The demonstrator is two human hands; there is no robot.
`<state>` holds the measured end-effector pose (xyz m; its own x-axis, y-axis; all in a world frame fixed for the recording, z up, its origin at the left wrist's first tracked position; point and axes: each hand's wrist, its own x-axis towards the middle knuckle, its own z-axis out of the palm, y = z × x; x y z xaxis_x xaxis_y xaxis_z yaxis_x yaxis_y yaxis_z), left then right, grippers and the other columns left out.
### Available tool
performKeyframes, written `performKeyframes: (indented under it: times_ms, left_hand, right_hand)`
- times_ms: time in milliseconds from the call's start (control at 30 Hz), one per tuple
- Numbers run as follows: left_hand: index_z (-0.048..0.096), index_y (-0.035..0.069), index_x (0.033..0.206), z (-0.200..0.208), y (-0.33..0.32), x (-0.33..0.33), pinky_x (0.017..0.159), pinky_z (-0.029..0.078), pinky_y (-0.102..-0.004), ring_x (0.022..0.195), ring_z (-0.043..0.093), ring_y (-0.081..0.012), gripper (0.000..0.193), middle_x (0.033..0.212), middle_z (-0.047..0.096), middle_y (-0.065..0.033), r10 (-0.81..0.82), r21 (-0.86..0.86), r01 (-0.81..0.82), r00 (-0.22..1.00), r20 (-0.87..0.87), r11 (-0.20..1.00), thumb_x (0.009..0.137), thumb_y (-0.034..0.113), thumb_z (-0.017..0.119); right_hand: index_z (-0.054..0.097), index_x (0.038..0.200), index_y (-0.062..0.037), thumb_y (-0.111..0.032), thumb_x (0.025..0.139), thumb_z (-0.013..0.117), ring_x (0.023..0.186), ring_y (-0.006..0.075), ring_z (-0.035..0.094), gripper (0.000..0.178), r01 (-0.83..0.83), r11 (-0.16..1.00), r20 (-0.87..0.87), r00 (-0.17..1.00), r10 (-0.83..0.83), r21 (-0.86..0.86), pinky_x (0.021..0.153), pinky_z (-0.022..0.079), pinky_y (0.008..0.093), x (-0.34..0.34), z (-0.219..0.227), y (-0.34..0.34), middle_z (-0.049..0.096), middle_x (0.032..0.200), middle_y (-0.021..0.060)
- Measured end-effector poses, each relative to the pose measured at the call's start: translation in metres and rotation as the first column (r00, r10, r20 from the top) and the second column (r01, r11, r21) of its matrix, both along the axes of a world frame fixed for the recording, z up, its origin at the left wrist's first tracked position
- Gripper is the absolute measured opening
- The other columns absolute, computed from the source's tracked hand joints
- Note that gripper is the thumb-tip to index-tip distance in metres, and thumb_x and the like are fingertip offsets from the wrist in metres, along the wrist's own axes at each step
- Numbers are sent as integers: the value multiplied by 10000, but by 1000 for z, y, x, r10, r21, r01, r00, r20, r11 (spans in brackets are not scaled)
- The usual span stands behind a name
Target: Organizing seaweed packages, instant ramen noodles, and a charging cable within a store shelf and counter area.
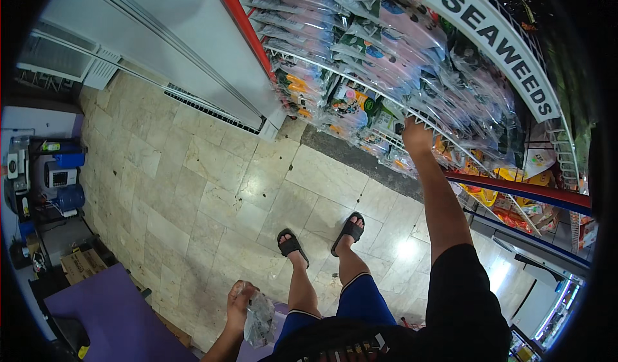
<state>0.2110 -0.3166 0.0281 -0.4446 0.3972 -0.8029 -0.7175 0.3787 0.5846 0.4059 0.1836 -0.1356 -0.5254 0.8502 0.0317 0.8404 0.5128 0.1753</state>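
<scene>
The right hand (417, 138) is at the front edge of a wire shelf (371, 88), arm fully extended. Its fingertips are partly hidden; whether they grip anything cannot be told. The nearest item, a green-and-white packet (389, 121), lies just to the left of the fingers, beneath the shelf edge. Its long axis cannot be established, as part of it is covered. A yellow-and-green packet (351, 104) sits farther left of the same hand, in the same lower row. Stacked pouches (393, 46) lie beyond the right hand, above the shelf edge.

The left hand (237, 304) is closed around a clear plastic bag (261, 320). The bag hangs to the right of the fingers, its long axis running back toward the person's body. The left hand is low, over the tiled floor (193, 201), and well apart from the shelf; the right hand is the nearer to both packets.
</scene>
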Motion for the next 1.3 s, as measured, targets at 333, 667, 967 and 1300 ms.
performKeyframes:
  times_ms: [333, 667, 967, 1300]
  left_hand:
    - [562, 59, 1211, 21, 65, -20, 645, 386, -193, 684, 449, -66, 461, 784, 506, 13, -574, -99, 591, 711, -405, 801, 754, 14, 518]
    - [557, -24, 1170, 92, 104, -44, 877, 438, -291, 984, 568, -161, 485, 1098, 619, -87, -664, 212, 652, 747, -17, 728, 864, 349, 609]
    - [557, 22, 1181, 175, 86, -69, 928, 411, -314, 1040, 544, -144, 340, 1133, 606, -49, -722, 316, 887, 459, -518, 337, 868, 137, 624]
    - [619, 75, 1107, 296, 107, -135, 887, 439, -314, 1005, 606, -202, 404, 1086, 648, -103, -269, -37, 885, 101, -958, 464, 752, 234, 726]
  right_hand:
    - [586, 817, -29, -88, 739, 546, 1077, 262, 537, 106, -483, 857, -518, 786, 336, -177, 741, 529, 332, 29, 121, -231, 538, 1144, 113]
    - [556, 805, -114, -170, 743, 562, 1217, 256, 439, 84, -923, 383, -364, 367, 856, -29, 828, 465, 337, 29, 273, -254, 525, 1217, 83]
    - [421, 1253, -42, -340, 705, 760, 1234, 350, 398, 710, -571, 821, -868, 405, 287, 5, 966, 373, 426, 5, 381, -255, 433, 1300, 180]
    - [495, 1180, -21, -120, 817, 675, 927, 93, 552, 417, -699, 573, -857, 115, -502, -429, 823, 437, 240, -43, 446, -250, 604, 1034, 41]
